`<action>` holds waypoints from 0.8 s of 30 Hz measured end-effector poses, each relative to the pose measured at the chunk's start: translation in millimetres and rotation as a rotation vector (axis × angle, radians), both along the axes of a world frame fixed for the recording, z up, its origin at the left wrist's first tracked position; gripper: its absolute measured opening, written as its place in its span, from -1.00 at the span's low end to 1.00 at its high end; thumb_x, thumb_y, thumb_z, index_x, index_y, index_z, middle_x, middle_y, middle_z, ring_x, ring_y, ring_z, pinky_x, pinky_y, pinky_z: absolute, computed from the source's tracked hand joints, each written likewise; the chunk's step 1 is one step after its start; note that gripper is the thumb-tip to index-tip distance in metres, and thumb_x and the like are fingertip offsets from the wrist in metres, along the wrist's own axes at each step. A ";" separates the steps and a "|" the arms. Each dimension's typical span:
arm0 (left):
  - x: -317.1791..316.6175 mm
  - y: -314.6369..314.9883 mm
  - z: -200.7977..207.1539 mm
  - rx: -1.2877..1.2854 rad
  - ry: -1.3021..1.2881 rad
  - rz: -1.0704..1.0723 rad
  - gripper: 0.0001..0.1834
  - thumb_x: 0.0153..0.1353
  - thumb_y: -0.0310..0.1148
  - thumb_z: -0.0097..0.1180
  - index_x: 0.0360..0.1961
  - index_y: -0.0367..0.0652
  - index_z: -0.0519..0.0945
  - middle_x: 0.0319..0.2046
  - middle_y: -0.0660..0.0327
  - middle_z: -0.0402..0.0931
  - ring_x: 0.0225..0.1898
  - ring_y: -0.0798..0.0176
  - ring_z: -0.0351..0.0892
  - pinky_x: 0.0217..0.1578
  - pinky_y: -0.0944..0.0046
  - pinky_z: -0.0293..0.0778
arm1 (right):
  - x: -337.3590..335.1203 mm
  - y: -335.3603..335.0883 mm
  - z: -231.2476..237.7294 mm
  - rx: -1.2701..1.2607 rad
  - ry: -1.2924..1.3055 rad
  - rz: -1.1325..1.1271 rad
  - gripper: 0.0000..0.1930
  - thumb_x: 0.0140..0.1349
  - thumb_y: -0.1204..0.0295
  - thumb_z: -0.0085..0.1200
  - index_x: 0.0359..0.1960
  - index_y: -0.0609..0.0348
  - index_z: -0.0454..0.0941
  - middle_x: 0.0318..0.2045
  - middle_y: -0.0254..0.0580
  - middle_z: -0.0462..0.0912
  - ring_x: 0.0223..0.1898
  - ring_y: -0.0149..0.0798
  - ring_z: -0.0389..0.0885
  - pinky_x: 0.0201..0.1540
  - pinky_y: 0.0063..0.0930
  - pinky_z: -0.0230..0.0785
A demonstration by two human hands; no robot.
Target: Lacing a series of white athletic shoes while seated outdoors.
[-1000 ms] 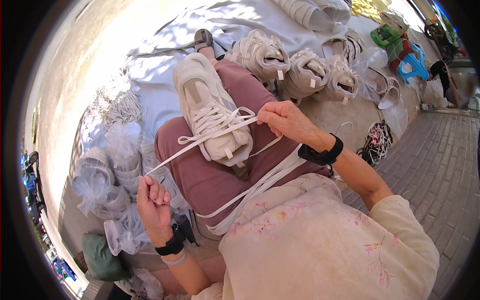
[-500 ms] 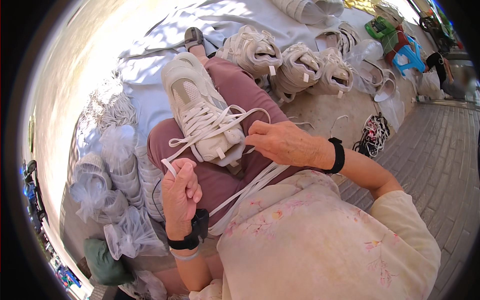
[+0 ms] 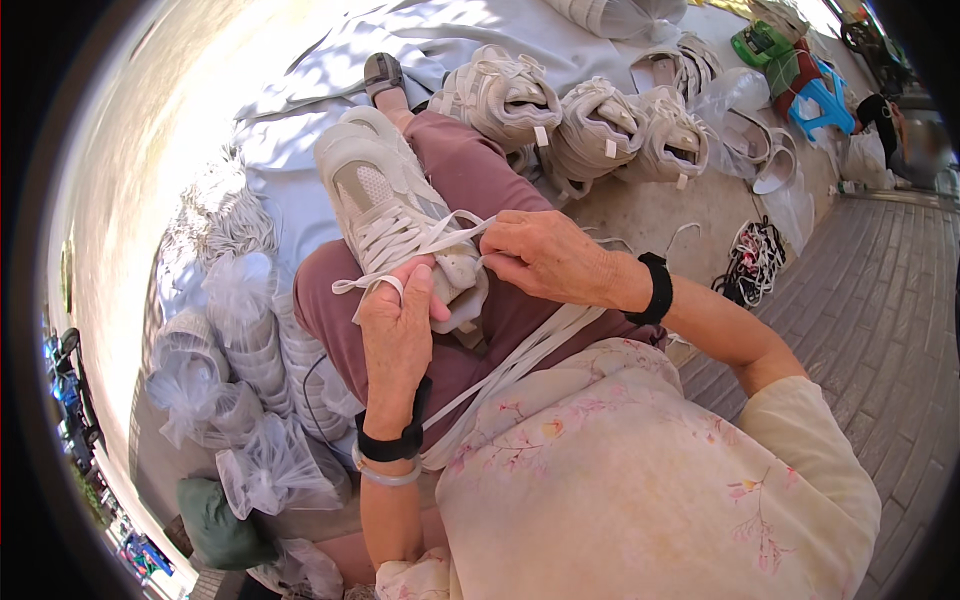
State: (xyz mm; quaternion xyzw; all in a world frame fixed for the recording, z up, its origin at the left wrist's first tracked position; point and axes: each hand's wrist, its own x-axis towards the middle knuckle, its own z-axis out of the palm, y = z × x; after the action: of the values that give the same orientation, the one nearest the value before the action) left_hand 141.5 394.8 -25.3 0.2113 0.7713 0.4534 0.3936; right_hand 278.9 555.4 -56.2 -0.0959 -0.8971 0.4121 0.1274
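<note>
A beige sneaker (image 3: 372,185) lies on my lap with its toe pointing away from me. White laces (image 3: 405,235) criss-cross its front up to the collar. My left hand (image 3: 395,325) is closed on a lace at the left of the collar, its fingers touching the shoe's tongue area. To the right of the collar my right hand (image 3: 545,255) pinches a lace pulled out from the shoe. A bundle of long white laces (image 3: 525,365) lies across my lap, under my right forearm.
Several beige sneakers (image 3: 600,125) stand in a row beyond my right leg. At left are a heap of white laces (image 3: 220,215) and stacked shoe parts in plastic bags (image 3: 270,465). Dark and white cords (image 3: 748,262) lie on the right, near a blue plastic stool (image 3: 825,105).
My left hand has moved up and right, from beside the shoe onto its collar. My right hand has shifted slightly up, and the lace loop on the right is drawn smaller.
</note>
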 end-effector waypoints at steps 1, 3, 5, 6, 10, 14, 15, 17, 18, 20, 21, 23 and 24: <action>-0.1 2.0 0.6 -0.002 0.000 -0.002 -0.65 0.37 -0.26 -0.06 -0.09 -0.32 0.62 -0.68 0.34 0.42 -0.59 0.53 0.32 -0.54 0.45 0.25 | -3.4 0.9 0.3 -0.002 0.000 -0.002 -0.92 0.14 0.50 0.12 -0.40 0.25 0.50 -0.43 -0.12 0.51 -0.37 -0.03 0.53 -0.32 -0.26 0.37; -0.1 5.5 3.4 -0.039 0.027 -0.028 -0.67 0.37 -0.27 -0.06 -0.12 -0.31 0.63 -0.69 0.35 0.43 -0.60 0.54 0.32 -0.55 0.46 0.24 | -9.4 2.4 3.2 -0.064 0.085 -0.053 -0.90 0.14 0.48 0.13 -0.40 0.26 0.52 -0.46 -0.12 0.54 -0.41 -0.04 0.53 -0.34 -0.29 0.38; -0.7 7.8 4.6 -0.054 0.011 -0.039 -0.69 0.36 -0.29 -0.04 -0.14 -0.31 0.63 -0.69 0.35 0.43 -0.61 0.54 0.32 -0.56 0.46 0.24 | -13.4 5.3 6.9 -0.091 0.068 -0.057 -0.90 0.14 0.48 0.13 -0.40 0.27 0.54 -0.47 -0.11 0.56 -0.41 -0.04 0.54 -0.34 -0.31 0.38; -0.9 7.9 5.4 -0.066 -0.003 -0.051 -0.71 0.35 -0.30 -0.03 -0.16 -0.31 0.63 -0.69 0.36 0.43 -0.62 0.54 0.32 -0.56 0.47 0.24 | -14.5 5.6 7.9 -0.116 0.053 -0.060 -0.90 0.14 0.48 0.13 -0.39 0.28 0.56 -0.48 -0.10 0.57 -0.41 -0.05 0.55 -0.34 -0.33 0.38; 0.4 5.7 -3.2 -0.008 -0.017 -0.035 -0.76 0.33 -0.30 0.02 -0.19 -0.26 0.62 -0.69 0.38 0.43 -0.80 0.57 0.17 -0.81 0.52 0.07 | -15.8 2.4 10.5 -0.153 0.040 -0.070 -0.88 0.15 0.46 0.14 -0.36 0.28 0.59 -0.47 -0.10 0.60 -0.43 -0.14 0.58 -0.34 -0.40 0.40; 2.4 8.7 -2.0 -0.019 -0.015 -0.023 -0.77 0.31 -0.33 0.04 -0.18 -0.27 0.62 -0.69 0.38 0.42 -0.78 0.59 0.18 -0.79 0.52 0.06 | -16.2 -0.7 16.5 -0.425 -0.124 -0.098 -0.86 0.17 0.44 0.15 -0.33 0.27 0.61 -0.48 -0.10 0.63 -0.46 -0.27 0.59 -0.36 -0.48 0.41; 2.7 9.4 -2.0 -0.012 -0.026 -0.010 -0.77 0.30 -0.33 0.04 -0.18 -0.27 0.62 -0.69 0.38 0.43 -0.78 0.59 0.19 -0.78 0.52 0.06 | -16.1 -0.7 15.0 -0.399 -0.120 -0.092 -0.86 0.18 0.43 0.15 -0.32 0.26 0.62 -0.48 -0.11 0.63 -0.47 -0.30 0.58 -0.37 -0.50 0.41; 2.3 9.5 -1.7 -0.002 -0.023 -0.014 -0.77 0.30 -0.33 0.04 -0.18 -0.28 0.62 -0.69 0.37 0.43 -0.77 0.59 0.19 -0.78 0.52 0.06 | -16.3 -1.5 8.1 -0.331 -0.070 -0.093 -0.86 0.19 0.43 0.14 -0.33 0.26 0.61 -0.49 -0.11 0.62 -0.48 -0.28 0.58 -0.37 -0.49 0.41; 2.5 9.6 -2.0 0.006 -0.023 -0.018 -0.77 0.30 -0.33 0.04 -0.19 -0.28 0.62 -0.69 0.37 0.43 -0.77 0.59 0.19 -0.77 0.52 0.06 | -16.7 -1.5 6.5 -0.266 -0.023 -0.095 -0.87 0.19 0.44 0.13 -0.34 0.26 0.61 -0.50 -0.11 0.61 -0.48 -0.26 0.57 -0.37 -0.47 0.41; 2.7 10.3 0.8 -0.008 -0.021 -0.008 -0.77 0.29 -0.35 0.05 -0.19 -0.30 0.62 -0.68 0.35 0.45 -0.70 0.57 0.28 -0.68 0.50 0.15 | -17.4 0.0 5.7 -0.216 0.006 -0.098 -0.87 0.19 0.44 0.12 -0.34 0.25 0.60 -0.50 -0.12 0.61 -0.48 -0.22 0.57 -0.37 -0.45 0.41; 2.8 10.2 2.0 -0.025 -0.019 0.003 -0.76 0.27 -0.37 0.06 -0.19 -0.32 0.63 -0.67 0.33 0.47 -0.64 0.55 0.37 -0.59 0.48 0.24 | -18.0 0.1 5.7 -0.168 0.036 -0.100 -0.88 0.19 0.44 0.12 -0.35 0.25 0.59 -0.50 -0.12 0.60 -0.47 -0.19 0.57 -0.36 -0.43 0.41; 0.8 10.0 1.0 -0.033 -0.006 -0.007 -0.74 0.30 -0.32 0.04 -0.19 -0.32 0.63 -0.67 0.32 0.47 -0.67 0.55 0.35 -0.62 0.47 0.22 | -21.2 -1.9 2.4 -0.143 0.091 -0.102 -0.88 0.18 0.44 0.12 -0.36 0.25 0.59 -0.49 -0.12 0.59 -0.46 -0.15 0.57 -0.35 -0.41 0.41; -0.7 9.8 0.8 -0.042 0.007 -0.017 -0.71 0.32 -0.28 0.03 -0.20 -0.32 0.63 -0.68 0.32 0.47 -0.70 0.54 0.32 -0.65 0.46 0.20 | -23.3 -3.2 0.5 -0.117 0.146 -0.105 -0.88 0.18 0.44 0.11 -0.36 0.24 0.58 -0.48 -0.11 0.59 -0.44 -0.12 0.57 -0.35 -0.38 0.40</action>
State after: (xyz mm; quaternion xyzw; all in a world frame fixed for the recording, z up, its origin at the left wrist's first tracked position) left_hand 140.8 404.6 -24.4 0.2112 0.7800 0.4332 0.3992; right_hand 255.6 552.2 -55.6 -0.1197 -0.8535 0.4626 0.2077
